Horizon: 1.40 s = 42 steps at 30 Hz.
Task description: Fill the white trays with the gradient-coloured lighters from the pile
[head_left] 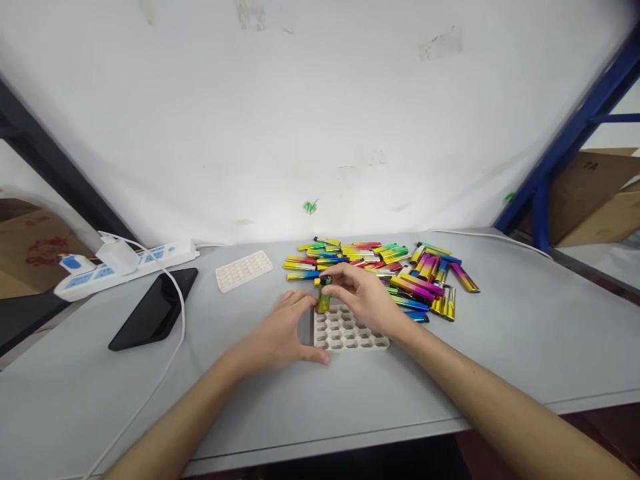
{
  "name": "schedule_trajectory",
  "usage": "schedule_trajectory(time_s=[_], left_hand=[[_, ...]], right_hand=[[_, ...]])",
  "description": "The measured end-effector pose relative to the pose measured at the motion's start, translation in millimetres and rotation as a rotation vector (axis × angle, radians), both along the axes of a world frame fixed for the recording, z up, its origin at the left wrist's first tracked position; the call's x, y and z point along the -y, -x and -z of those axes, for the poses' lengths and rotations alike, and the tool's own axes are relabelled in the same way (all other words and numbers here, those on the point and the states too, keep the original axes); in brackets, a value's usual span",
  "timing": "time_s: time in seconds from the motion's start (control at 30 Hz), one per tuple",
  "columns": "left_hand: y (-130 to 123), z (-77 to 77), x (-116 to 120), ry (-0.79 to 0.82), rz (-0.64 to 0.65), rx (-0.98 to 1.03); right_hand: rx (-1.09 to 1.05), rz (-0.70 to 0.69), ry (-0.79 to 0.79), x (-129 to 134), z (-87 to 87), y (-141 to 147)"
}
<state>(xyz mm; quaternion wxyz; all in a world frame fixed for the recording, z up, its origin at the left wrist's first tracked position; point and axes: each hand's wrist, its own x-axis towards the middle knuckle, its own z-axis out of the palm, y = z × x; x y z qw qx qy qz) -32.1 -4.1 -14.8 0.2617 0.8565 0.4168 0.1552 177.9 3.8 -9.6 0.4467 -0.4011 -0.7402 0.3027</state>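
Note:
A pale tray [350,339] with rows of slots lies on the grey table in front of me. Between the fingertips of my right hand [361,293] a green and yellow lighter [324,303] stands upright at the tray's back left corner. My left hand [283,331] rests at the tray's left side, fingers and thumb spread apart, with nothing held. Behind and to the right of the tray lies a loose pile of shiny coloured lighters [417,285]. Whether the held lighter's lower end sits inside a slot is hard to tell.
A second pale slotted tray [244,271] lies at the back left. Further left are a black tablet [154,310], a white power strip [130,267] with plugs, and a white cable [181,320] running forward. A white wall [320,133] rises behind the table.

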Motion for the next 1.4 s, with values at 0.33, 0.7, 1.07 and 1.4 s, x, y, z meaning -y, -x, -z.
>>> schedule_trajectory(time_s=[0.33, 0.7, 1.07, 1.4], left_hand=[[-2, -4.7, 0, 0.01, -0.015, -0.036], [3, -14.2, 1, -0.035, -0.045, -0.067], [11, -16.5, -4, -0.06, -0.051, -0.121], [11, -17.8, -3, -0.064, -0.061, -0.131]], right_hand=[[0.122, -0.039, -0.06, 0, 5.2, 7], [0.554, 0.401, -0.191, -13, -12.0, -37], [0.918, 0.422, -0.058, -24, -0.3, -62], [0.708, 0.541, -0.144, -24, -7.7, -62]])
